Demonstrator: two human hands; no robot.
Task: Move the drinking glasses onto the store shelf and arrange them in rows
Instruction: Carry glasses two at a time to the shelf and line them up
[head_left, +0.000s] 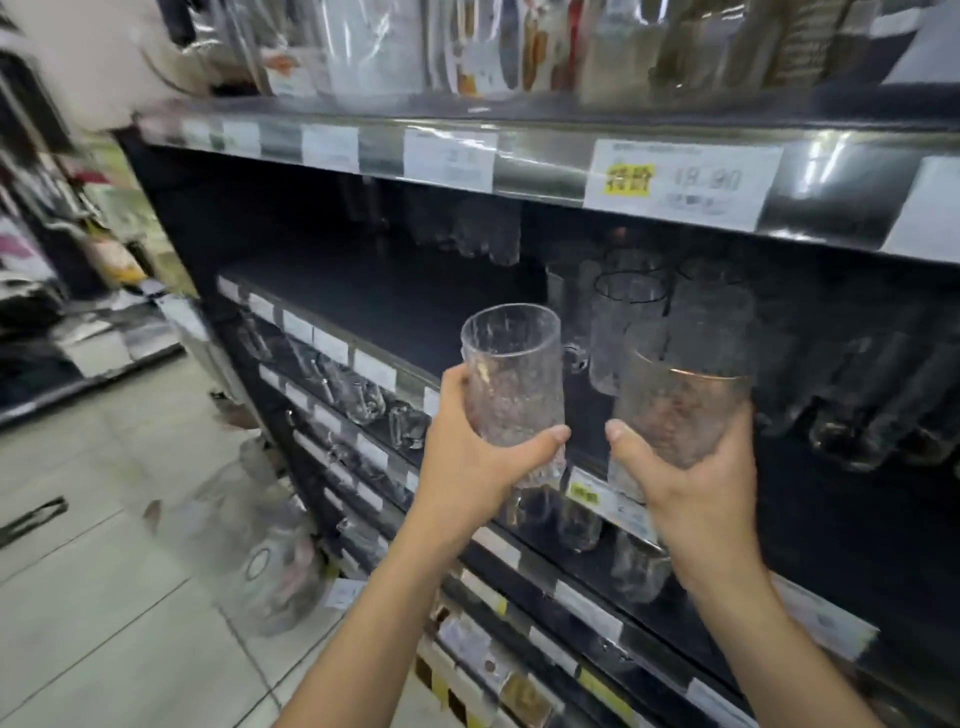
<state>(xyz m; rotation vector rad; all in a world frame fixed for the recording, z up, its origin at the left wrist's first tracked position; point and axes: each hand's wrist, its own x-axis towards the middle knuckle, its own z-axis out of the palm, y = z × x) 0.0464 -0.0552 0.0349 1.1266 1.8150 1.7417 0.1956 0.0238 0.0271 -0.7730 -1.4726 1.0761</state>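
Holding two glasses: left hand (470, 462) one (511, 376), right hand (691, 467) one (683, 410).

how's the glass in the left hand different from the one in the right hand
The left glass has a plain clear rim; the right glass has a thin dark-gold band at its rim. The left glass looks narrower, the right glass wider. The left glass is held higher than the right glass. Both are clear, textured, mouth up, gripped low down, one by the left hand, one by the right hand.
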